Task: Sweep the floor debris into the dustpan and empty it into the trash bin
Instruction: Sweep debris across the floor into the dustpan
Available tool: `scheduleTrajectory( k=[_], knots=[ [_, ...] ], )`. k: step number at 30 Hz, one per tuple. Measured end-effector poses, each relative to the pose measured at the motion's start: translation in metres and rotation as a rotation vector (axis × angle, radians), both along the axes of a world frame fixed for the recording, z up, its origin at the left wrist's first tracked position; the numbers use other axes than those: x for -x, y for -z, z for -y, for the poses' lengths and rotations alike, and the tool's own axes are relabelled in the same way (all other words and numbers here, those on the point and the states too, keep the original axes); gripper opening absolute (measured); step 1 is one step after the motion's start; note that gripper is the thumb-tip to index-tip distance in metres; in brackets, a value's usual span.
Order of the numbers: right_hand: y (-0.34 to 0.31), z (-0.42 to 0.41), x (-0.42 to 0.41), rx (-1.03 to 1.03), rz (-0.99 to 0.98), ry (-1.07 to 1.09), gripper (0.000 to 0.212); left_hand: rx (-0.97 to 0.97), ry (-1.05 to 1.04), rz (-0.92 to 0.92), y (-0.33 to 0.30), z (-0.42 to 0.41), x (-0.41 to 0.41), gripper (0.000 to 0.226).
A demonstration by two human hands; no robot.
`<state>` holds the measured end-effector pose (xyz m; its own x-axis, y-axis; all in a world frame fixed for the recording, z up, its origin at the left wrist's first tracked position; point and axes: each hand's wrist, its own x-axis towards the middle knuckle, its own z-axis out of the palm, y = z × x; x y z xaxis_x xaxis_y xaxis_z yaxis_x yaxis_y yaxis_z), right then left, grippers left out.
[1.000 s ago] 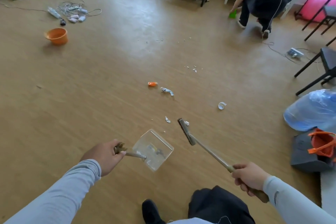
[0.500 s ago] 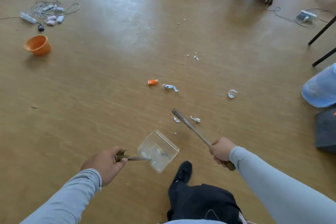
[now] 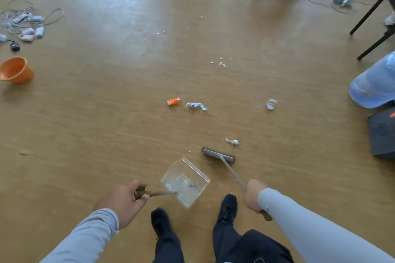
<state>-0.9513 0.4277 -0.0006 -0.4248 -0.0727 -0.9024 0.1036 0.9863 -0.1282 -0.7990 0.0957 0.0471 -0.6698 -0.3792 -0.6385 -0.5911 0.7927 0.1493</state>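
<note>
The left hand grips the clear dustpan by its handle; the right hand holds the broom on the floor. The paper scraps just beyond the broom look light, easily scattered.

Both arms wear snug, long, light grey-blue sleeves ending at the wrists, leaving the left hand and right hand bare. The legs wear dark navy trousers. Just above the trouser hems sit plain black shoes, no markings visible.
</note>
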Motion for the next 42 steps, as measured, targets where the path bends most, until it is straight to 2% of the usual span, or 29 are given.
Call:
scheduleTrajectory(
  k=[1,4,8,13,18,22,26,31,34,39,42],
  knots=[
    [0.001,-0.005,-0.004,0.004,0.024,0.041,0.008,-0.002,0.019,-0.011,0.004,0.01,0.004,0.032],
    [-0.01,-0.023,-0.016,-0.019,0.099,0.256,0.031,-0.009,0.096,-0.033,0.016,0.038,0.02,0.03],
    [-0.043,-0.023,-0.056,-0.009,0.111,0.516,0.042,-0.053,0.247,-0.021,0.03,0.076,0.037,0.026],
    [-0.042,0.026,-0.101,-0.042,0.07,0.703,0.052,-0.032,0.546,0.02,0.057,0.108,0.06,0.027],
    [-0.045,0.032,-0.106,0.009,0.05,0.882,0.056,-0.004,0.689,0.022,0.073,0.099,0.078,0.021],
    [-0.035,0.036,-0.125,-0.036,0.018,0.852,0.057,-0.001,0.736,0.008,0.088,0.079,0.088,0.02],
    [0.008,0.058,-0.132,-0.04,-0.064,0.851,0.053,0.026,0.738,0.024,0.104,0.057,0.099,0.022],
    [0.048,0.089,-0.134,-0.038,0.001,0.787,0.046,0.033,0.75,0.028,0.121,0.04,0.109,0.027],
    [0.035,0.095,-0.142,0.034,0.103,0.771,0.035,0.041,0.755,0.015,0.124,0.042,0.111,0.029],
    [-0.006,0.034,-0.142,0.151,0.175,0.956,0.052,0.034,0.742,-0.003,0.125,0.046,0.107,0.024],
    [-0.016,0.025,-0.144,0.107,0.12,0.914,0.06,0.022,0.737,-0.011,0.125,0.049,0.105,0.023]
  ],
)
